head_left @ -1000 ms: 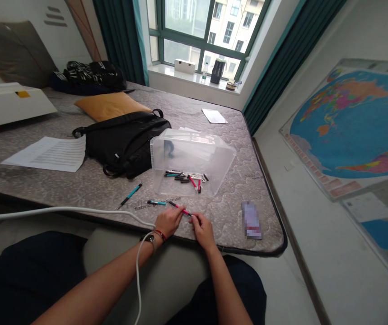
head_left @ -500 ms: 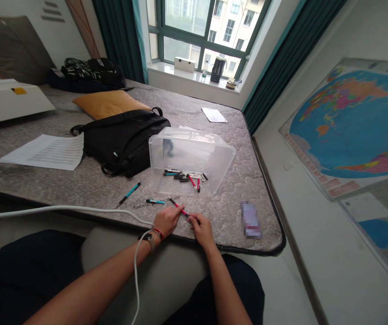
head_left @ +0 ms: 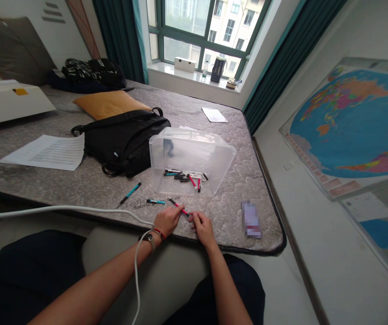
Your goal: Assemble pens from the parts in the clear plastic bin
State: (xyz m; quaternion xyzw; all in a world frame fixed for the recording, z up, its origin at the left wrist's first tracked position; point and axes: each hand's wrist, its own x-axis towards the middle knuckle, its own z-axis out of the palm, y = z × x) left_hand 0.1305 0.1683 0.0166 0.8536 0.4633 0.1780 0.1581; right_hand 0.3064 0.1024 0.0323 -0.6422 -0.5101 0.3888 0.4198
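Observation:
My left hand point(head_left: 168, 220) pinches a red pen point(head_left: 179, 207) near the front edge of the grey mattress point(head_left: 112, 189); the pen slants up and to the left. My right hand point(head_left: 203, 228) is closed at the pen's near end, fingertips meeting the left hand's. Two teal pens point(head_left: 130, 193) point(head_left: 156, 201) lie loose on the mattress to the left. Behind them a clear plastic bin point(head_left: 194, 160) lies on its side with several pens and caps point(head_left: 185, 177) inside.
A black bag point(head_left: 126, 140) lies left of the bin, with printed sheets point(head_left: 44, 152) further left and an orange cushion point(head_left: 107, 104) behind. A small packet point(head_left: 250, 220) lies to the right. A white cable point(head_left: 61, 210) crosses my left wrist. A world map point(head_left: 352, 124) lies on the floor.
Both hands stay together on the red pen with only slight shifts. The view has moved a little.

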